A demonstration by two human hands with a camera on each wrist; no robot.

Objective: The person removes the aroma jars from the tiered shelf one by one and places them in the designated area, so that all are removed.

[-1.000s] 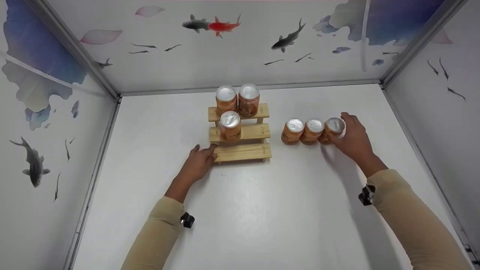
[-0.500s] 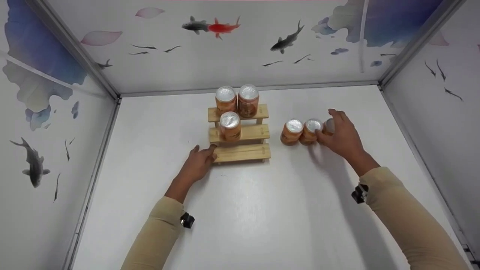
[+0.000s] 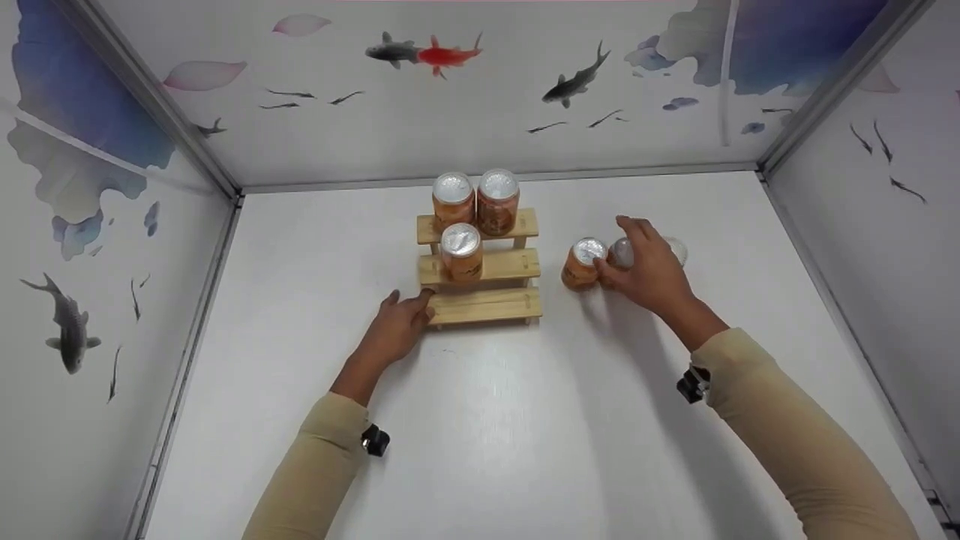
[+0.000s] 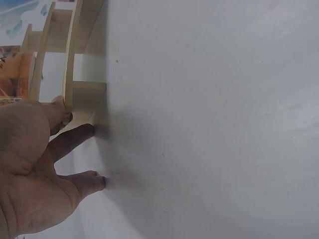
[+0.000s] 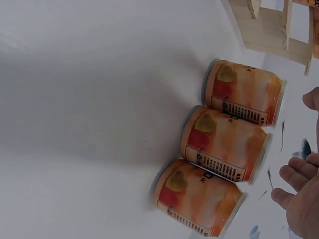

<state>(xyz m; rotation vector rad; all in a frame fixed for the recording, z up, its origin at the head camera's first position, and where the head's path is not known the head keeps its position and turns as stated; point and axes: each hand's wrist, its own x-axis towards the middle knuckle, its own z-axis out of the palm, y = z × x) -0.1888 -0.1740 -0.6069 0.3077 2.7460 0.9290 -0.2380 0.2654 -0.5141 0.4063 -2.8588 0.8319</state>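
Note:
A three-step wooden display rack (image 3: 486, 304) stands near the back of the table. My left hand (image 3: 395, 326) pinches the left end of its lowest board; in the left wrist view the thumb lies over the board's end and two fingers stretch toward the tabletop. Right of the rack is a row of three orange cans, the leftmost can (image 3: 582, 270) fully lit, the middle can (image 5: 224, 144) and rightmost can (image 5: 199, 196) partly hidden behind my hand in the head view. Above this row hovers my right hand (image 3: 649, 274), fingers spread, apart from the cans in the right wrist view.
Two cans stand on the rack's top step, a left can (image 3: 453, 202) and a right can (image 3: 498, 202). Another can (image 3: 461, 255) is at the left of the middle step. White walls (image 3: 480, 142) with painted fish enclose the white table (image 3: 487, 435) on three sides.
My right hand has let go of the rightmost can and moved left along the row, over the middle can toward the leftmost one. The left hand stays at the rack.

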